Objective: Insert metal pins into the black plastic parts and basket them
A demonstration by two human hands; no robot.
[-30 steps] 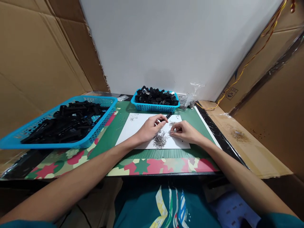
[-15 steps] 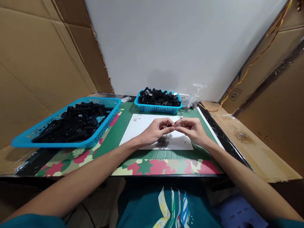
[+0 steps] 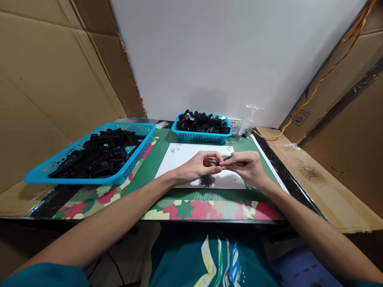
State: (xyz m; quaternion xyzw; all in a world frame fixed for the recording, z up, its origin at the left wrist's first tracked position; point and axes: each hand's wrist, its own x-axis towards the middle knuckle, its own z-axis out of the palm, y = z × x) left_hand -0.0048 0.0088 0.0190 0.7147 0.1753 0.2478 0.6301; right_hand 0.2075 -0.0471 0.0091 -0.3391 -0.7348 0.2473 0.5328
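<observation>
My left hand (image 3: 205, 164) and my right hand (image 3: 245, 165) meet over a white sheet (image 3: 176, 159). Between their fingertips is a small black piece (image 3: 227, 158), partly hidden by the fingers; both hands pinch it. Below my left fingers lies a dark pile of tiny metal parts (image 3: 206, 181) on the sheet. Another little heap, lighter in tone, shows just behind the fingertips. A few thin bits (image 3: 174, 148) are scattered at the sheet's far left corner.
A large blue basket (image 3: 74, 181) of black plastic parts stands at the left. Behind the sheet is a smaller blue basket (image 3: 200, 136) full of black pieces, with clear plastic bags (image 3: 243, 126) beside it. Cardboard walls flank the table, and yellow wires hang at the right.
The fingers of my right hand have turned and folded more, and more of the black piece shows between the hands. The view has shifted slightly, moving the baskets a little rightward.
</observation>
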